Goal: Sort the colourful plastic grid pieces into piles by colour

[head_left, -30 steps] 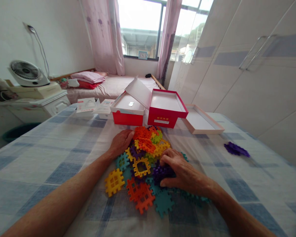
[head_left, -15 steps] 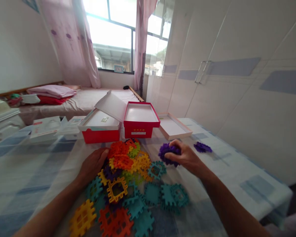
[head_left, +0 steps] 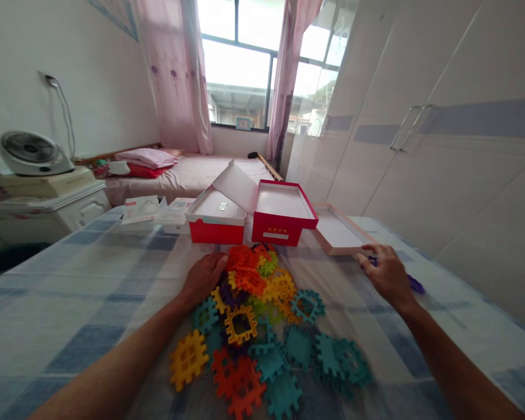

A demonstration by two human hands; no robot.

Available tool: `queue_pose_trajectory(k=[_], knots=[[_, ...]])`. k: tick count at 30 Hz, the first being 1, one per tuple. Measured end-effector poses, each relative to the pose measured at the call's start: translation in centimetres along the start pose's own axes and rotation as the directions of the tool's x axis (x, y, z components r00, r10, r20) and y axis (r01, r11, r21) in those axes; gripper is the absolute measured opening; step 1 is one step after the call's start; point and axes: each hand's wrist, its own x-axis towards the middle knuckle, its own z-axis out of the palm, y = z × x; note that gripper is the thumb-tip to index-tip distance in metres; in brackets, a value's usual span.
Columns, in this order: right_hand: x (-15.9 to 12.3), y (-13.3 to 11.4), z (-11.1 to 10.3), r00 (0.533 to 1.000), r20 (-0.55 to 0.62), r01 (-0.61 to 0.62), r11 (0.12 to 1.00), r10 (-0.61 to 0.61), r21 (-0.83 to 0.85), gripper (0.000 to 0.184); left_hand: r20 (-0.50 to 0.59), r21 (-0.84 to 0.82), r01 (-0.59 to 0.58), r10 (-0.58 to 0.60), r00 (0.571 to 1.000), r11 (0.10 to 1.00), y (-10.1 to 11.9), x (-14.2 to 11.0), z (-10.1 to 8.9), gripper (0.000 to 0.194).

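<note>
My left hand [head_left: 205,275] lies on the cloth at the left of a pile of notched plastic building pieces, its fingertips against the orange building pieces [head_left: 245,268]. Away to the right, my right hand [head_left: 387,275] is low over the cloth, its thumb and fingers around purple building pieces [head_left: 372,261], which it mostly covers. More purple building pieces [head_left: 415,284] show beyond that wrist. Yellow building pieces [head_left: 189,360], red-orange building pieces [head_left: 238,382] and teal building pieces [head_left: 298,345] spread toward me.
Behind the pile stand an open red box [head_left: 217,232] and a deep pink box [head_left: 276,233]. A shallow pale lid [head_left: 332,230] lies to their right. White cartons [head_left: 142,213] sit at the left. A checked cloth [head_left: 126,291] covers the table, with a wardrobe [head_left: 472,192] alongside.
My right hand has picked up purple pieces from the pile and carried them right, to the other purple pieces. My left hand stays by the orange pieces. The camera view has swung.
</note>
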Motion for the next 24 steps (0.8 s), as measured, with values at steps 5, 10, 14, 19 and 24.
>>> queue_pose_trajectory(k=[5, 10, 14, 19, 24], knots=[[-0.2, -10.4, 3.2, 0.84, 0.291, 0.324, 0.853, -0.458, 0.409, 0.031, -0.013, -0.032, -0.005, 0.004, 1.0, 0.999, 0.2, -0.1, -0.1, 0.052], [0.4, -16.0, 7.0, 0.626, 0.401, 0.493, 0.738, -0.669, 0.462, 0.047, -0.005, -0.062, 0.042, -0.042, 0.999, 0.997, 0.0, -0.1, -0.1, 0.054], [-0.2, -15.8, 6.7, 0.633, 0.446, 0.471, 0.772, -0.633, 0.428, 0.036, -0.012, -0.051, 0.028, -0.029, 1.0, 0.998, -0.1, -0.1, 0.1, 0.055], [0.2, -15.1, 5.6, 0.733, 0.408, 0.436, 0.836, -0.545, 0.334, 0.036, -0.03, -0.068, 0.022, -0.024, 0.999, 0.997, 0.2, 0.1, 0.0, 0.054], [1.8, -17.2, 8.6, 0.67, 0.441, 0.546, 0.799, -0.598, 0.254, 0.035, -0.036, -0.221, 0.1, -0.111, 0.993, 0.97, 0.1, -0.1, -0.2, 0.057]])
